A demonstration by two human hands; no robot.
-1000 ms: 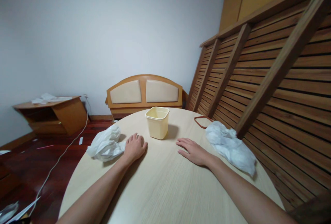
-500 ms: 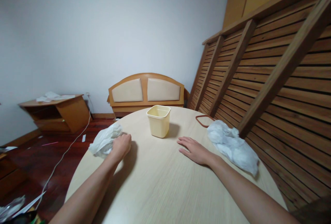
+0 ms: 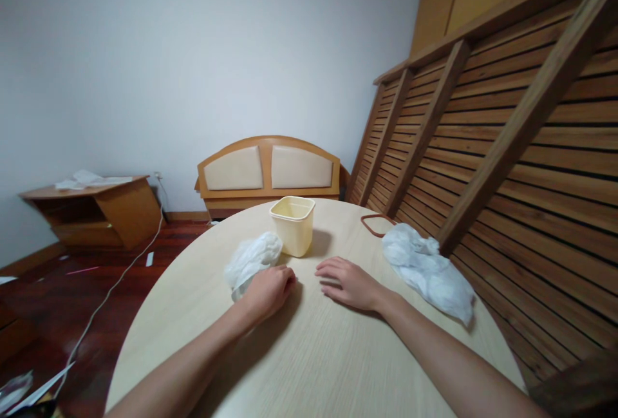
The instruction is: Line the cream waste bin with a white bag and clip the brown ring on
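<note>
My left hand (image 3: pixel 271 289) is closed on a crumpled white plastic bag (image 3: pixel 251 260), which bulges out behind and to the left of the fist. Just beyond the bag stands a pale yellow square bin (image 3: pixel 294 231), upright with its top open. To the right, my right hand (image 3: pixel 350 283) is low over the tabletop with fingers stretched out and nothing in them. A second white plastic bag (image 3: pixel 429 270) lies farther right on the table, apart from both hands.
The round light-wood table (image 3: pixel 328 353) bears everything at hand. A brown rounded-square ring (image 3: pixel 374 225) lies by the right bag, partly under it. A slatted wooden frame (image 3: pixel 483 147) leans along the right side. A headboard (image 3: pixel 268 167) stands behind the table.
My left hand has carried the white plastic bag rightward, from the table's left edge to beside the bin. My right hand has shifted slightly left. The view has turned a little to the right.
</note>
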